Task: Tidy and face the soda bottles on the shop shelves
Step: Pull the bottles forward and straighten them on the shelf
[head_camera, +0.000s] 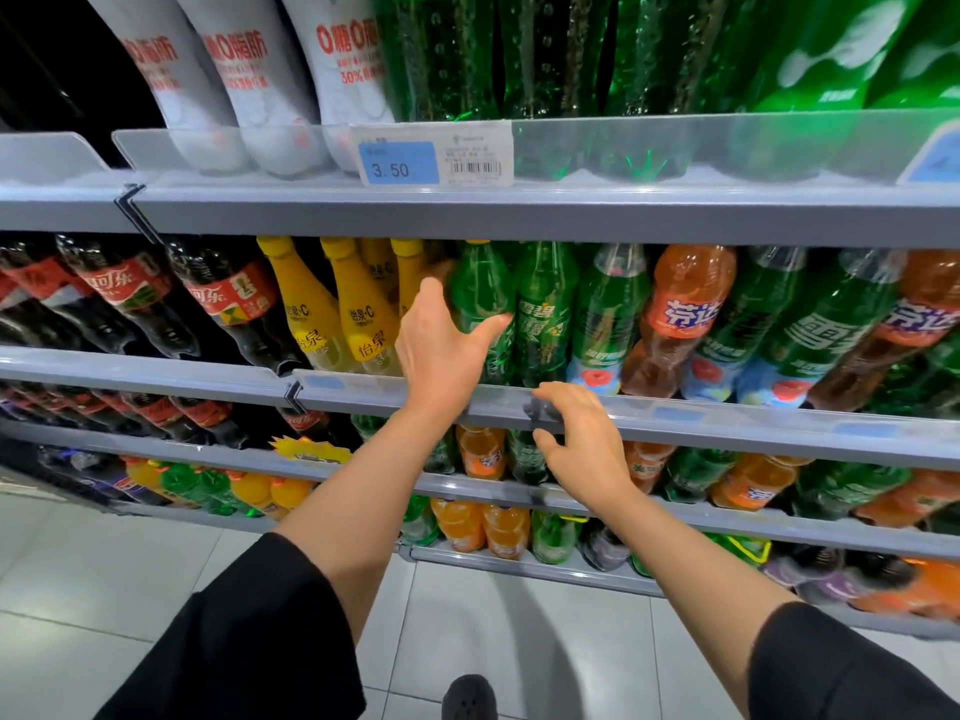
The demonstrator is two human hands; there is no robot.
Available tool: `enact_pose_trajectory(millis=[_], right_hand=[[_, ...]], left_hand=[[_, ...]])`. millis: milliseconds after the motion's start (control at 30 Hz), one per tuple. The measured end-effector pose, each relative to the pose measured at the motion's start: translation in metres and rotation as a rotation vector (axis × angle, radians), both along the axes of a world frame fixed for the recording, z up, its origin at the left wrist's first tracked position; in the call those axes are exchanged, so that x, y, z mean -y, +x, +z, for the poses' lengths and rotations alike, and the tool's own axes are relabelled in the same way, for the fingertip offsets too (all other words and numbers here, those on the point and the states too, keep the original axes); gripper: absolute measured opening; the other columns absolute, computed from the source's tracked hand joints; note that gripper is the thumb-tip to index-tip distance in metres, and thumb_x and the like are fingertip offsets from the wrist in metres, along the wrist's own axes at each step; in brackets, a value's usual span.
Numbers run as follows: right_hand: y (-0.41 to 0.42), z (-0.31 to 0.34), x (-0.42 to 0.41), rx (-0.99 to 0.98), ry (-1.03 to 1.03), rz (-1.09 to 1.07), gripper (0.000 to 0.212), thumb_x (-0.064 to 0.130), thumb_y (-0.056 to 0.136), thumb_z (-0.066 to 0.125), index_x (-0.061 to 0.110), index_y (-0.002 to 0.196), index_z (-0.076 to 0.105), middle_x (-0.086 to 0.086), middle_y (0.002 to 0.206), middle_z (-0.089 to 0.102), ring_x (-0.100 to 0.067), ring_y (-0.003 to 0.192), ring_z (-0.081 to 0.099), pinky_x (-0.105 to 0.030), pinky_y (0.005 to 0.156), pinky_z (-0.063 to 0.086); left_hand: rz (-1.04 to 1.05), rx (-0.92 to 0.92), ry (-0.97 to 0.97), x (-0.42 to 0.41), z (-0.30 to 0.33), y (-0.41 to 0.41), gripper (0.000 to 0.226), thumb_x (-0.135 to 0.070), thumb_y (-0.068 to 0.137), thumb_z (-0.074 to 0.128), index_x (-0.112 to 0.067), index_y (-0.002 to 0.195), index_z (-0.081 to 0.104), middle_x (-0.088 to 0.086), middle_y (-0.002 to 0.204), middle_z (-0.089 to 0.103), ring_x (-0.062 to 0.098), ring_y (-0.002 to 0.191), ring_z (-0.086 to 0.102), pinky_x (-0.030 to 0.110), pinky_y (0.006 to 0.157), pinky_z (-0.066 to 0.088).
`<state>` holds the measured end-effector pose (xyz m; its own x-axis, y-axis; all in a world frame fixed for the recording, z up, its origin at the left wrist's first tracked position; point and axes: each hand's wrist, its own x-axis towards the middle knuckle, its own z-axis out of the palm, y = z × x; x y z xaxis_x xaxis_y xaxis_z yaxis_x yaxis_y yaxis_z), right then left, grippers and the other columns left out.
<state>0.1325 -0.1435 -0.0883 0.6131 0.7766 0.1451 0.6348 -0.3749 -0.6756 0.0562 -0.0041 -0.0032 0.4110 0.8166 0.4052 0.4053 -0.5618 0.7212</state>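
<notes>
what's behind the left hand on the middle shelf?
The left hand reaches around a green soda bottle; fingers go behind it, out of sight. Yellow bottles stand just left. The bottle's lower label is covered by the palm.

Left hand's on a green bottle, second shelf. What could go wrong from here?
1. The left hand grips the blurred green plastic soda bottle, packed against the yellow plastic bottles and another green labelled bottle; turning it may knock either askew.
2. The right hand rests on the grey shelf-edge price rail; leaning on it might dislodge the strip.
</notes>
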Motion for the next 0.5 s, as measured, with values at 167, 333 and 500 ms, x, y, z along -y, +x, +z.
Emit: enact_pose_trajectory(millis=[167, 333, 500], right_hand=[[0.001, 0.000, 0.003, -0.022, 0.007, 0.029, 0.046, 0.008, 0.085, 0.062, 0.015, 0.130, 0.053, -0.001, 0.133, 0.052, -0.018, 0.122, 0.048, -0.034, 0.103, 0.041], [0.001, -0.003, 0.003, 0.001, 0.014, 0.035, 0.046, 0.006, 0.084, 0.063, 0.015, 0.129, 0.054, -0.001, 0.135, 0.051, -0.018, 0.123, 0.048, -0.032, 0.104, 0.040], [0.008, -0.003, 0.003, 0.046, -0.013, 0.050, 0.046, 0.007, 0.085, 0.062, 0.014, 0.130, 0.055, -0.002, 0.135, 0.053, -0.020, 0.122, 0.049, -0.035, 0.105, 0.039]], left_hand=[[0.082, -0.082, 0.011, -0.003, 0.006, 0.007, 0.047, -0.041, 0.077, 0.078, -0.009, 0.083, 0.045, 0.005, 0.087, 0.042, 0.020, 0.077, 0.040, 0.030, 0.067, 0.034], [0.084, 0.007, 0.194, 0.001, -0.011, 0.004, 0.044, -0.032, 0.072, 0.083, -0.001, 0.082, 0.052, 0.008, 0.088, 0.037, 0.022, 0.073, 0.037, 0.032, 0.062, 0.034], [0.143, -0.059, 0.143, 0.012, -0.036, 0.002, 0.066, -0.038, 0.069, 0.084, 0.000, 0.112, 0.050, 0.015, 0.106, 0.050, 0.029, 0.086, 0.052, 0.035, 0.065, 0.047]])
